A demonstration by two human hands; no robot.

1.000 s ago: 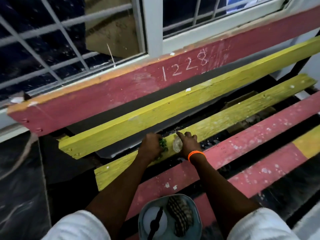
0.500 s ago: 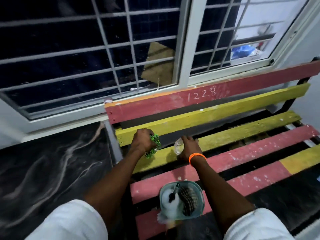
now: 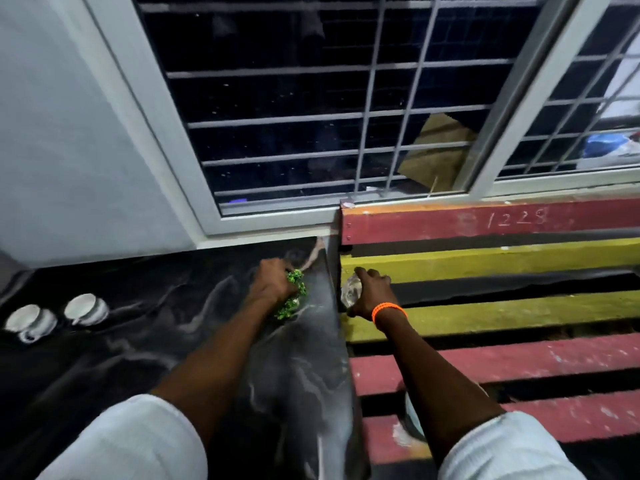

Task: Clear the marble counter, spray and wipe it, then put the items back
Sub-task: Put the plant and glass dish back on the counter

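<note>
My left hand (image 3: 272, 284) grips a small green leafy plant (image 3: 293, 296) and holds it over the right end of the black marble counter (image 3: 145, 341). My right hand (image 3: 370, 292), with an orange band on the wrist, grips a clear glass object (image 3: 350, 292) just past the counter's right edge, above the yellow slats of the bench (image 3: 502, 320). Two white cups (image 3: 57, 317) stand on the counter at the far left.
A red and yellow slatted bench abuts the counter on the right. A barred window (image 3: 346, 116) rises behind both. A pale bowl (image 3: 412, 420) sits on the bench's near slats, mostly hidden by my right arm. A white wall (image 3: 69, 133) stands at the left.
Both hands have carried the plant and the glass object leftward from the bench slats toward the counter. The view has swung left, bringing the counter and the cups into sight.
</note>
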